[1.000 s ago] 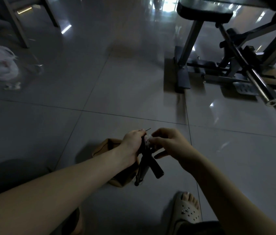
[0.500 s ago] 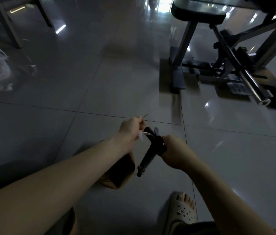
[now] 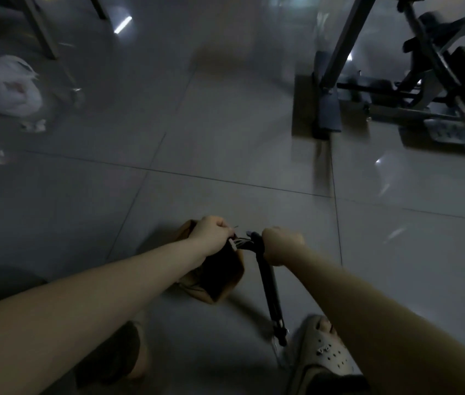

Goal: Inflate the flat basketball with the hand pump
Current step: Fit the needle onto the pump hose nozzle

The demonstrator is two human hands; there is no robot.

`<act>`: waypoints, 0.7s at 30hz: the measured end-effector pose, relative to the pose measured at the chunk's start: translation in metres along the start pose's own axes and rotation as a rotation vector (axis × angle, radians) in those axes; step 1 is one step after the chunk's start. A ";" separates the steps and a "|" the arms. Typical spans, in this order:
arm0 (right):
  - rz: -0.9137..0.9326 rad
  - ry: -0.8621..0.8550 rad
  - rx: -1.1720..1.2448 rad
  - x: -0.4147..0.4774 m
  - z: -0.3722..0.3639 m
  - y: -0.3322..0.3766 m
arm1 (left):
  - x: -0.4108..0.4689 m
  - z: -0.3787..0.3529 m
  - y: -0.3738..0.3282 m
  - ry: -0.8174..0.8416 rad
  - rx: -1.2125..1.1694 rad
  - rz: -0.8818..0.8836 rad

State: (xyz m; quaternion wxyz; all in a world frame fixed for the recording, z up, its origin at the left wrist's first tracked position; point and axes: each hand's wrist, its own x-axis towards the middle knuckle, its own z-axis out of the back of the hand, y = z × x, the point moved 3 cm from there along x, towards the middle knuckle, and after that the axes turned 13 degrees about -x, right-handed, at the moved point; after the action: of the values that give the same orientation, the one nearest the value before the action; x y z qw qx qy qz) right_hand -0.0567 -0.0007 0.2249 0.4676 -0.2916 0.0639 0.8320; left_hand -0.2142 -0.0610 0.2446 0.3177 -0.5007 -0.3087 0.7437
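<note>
A black hand pump (image 3: 267, 283) slants from upper left down to the right, its lower end near my sandal. My right hand (image 3: 281, 248) grips its upper end. My left hand (image 3: 211, 234) pinches a thin needle with a small white tag, just left of the pump's head, and a short hose runs between them. The flat brown basketball (image 3: 220, 276) lies crumpled on the floor under my left wrist, partly hidden by it.
Grey glossy floor tiles (image 3: 225, 138) spread ahead. A metal exercise machine (image 3: 414, 89) stands at the upper right. A white plastic bag (image 3: 9, 91) lies at the upper left beside chair legs (image 3: 40, 29). My sandalled foot (image 3: 325, 349) is at the bottom right.
The view tilted down. The pump swung so that its body points towards my foot, my right hand staying on its upper end. My left hand still pinches the needle.
</note>
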 end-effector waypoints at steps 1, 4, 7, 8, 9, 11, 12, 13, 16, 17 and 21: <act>0.001 -0.059 -0.027 0.008 -0.007 0.001 | 0.009 -0.001 0.009 -0.021 0.031 0.012; -0.030 -0.191 -0.020 0.040 -0.033 -0.006 | 0.036 -0.008 0.040 -0.030 0.066 0.039; -0.124 -0.234 0.027 0.075 -0.062 -0.024 | 0.058 -0.023 0.070 -0.003 0.012 0.038; -0.160 -0.231 0.047 0.085 -0.073 -0.030 | 0.064 -0.028 0.079 0.000 -0.007 0.038; -0.188 -0.227 0.067 0.095 -0.083 -0.034 | 0.069 -0.034 0.087 -0.001 -0.026 0.039; -0.210 -0.195 0.092 0.109 -0.102 -0.034 | 0.077 -0.043 0.098 -0.020 -0.057 0.040; -0.202 -0.181 0.083 0.113 -0.109 -0.032 | 0.081 -0.046 0.103 -0.030 -0.062 0.036; -0.187 -0.184 0.057 0.117 -0.117 -0.028 | 0.084 -0.050 0.107 -0.030 -0.055 0.027; -0.116 -0.288 -0.053 0.117 -0.131 -0.012 | 0.088 -0.055 0.117 0.008 -0.018 0.017; -0.105 -0.308 -0.087 0.116 -0.135 -0.008 | 0.089 -0.057 0.119 0.016 -0.018 0.011; -0.084 -0.286 -0.156 0.113 -0.142 -0.002 | 0.088 -0.061 0.122 -0.005 -0.037 -0.005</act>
State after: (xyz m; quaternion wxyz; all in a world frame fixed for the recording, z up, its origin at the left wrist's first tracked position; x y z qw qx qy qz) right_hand -0.0387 0.0303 0.0469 0.4824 -0.2080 -0.0806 0.8471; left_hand -0.2027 -0.0573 0.0829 0.3096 -0.5040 -0.3244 0.7381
